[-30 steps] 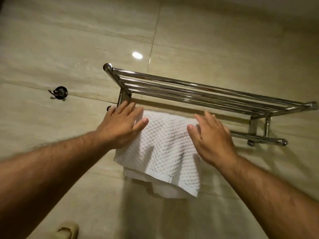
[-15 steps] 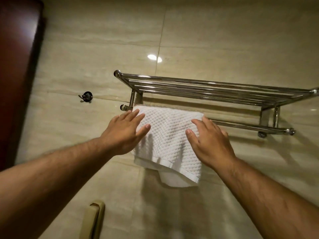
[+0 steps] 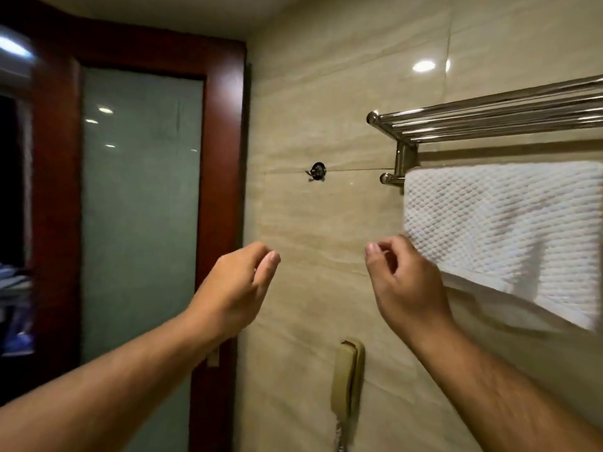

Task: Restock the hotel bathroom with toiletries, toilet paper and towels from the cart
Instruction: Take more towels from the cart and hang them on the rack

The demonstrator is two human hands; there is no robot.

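A white waffle-textured towel (image 3: pixel 509 230) hangs folded over the lower bar of a chrome towel rack (image 3: pixel 489 122) on the beige tiled wall at the right. My right hand (image 3: pixel 404 282) floats in front of the towel's left edge with its fingers loosely curled, and it holds nothing. My left hand (image 3: pixel 238 288) is raised to the left of it, before the bare wall, fingers relaxed and empty. Neither hand touches the towel.
A small dark wall hook (image 3: pixel 317 171) sits left of the rack. A beige wall phone (image 3: pixel 346 383) with a coiled cord hangs below. At the left stands a frosted glass door (image 3: pixel 140 207) in a dark red wooden frame (image 3: pixel 222 190), with a dark opening beyond it.
Both hands have come off the towel and pulled back with curled fingers. The view has swung left, so the rack and towel now sit at the right and the door shows.
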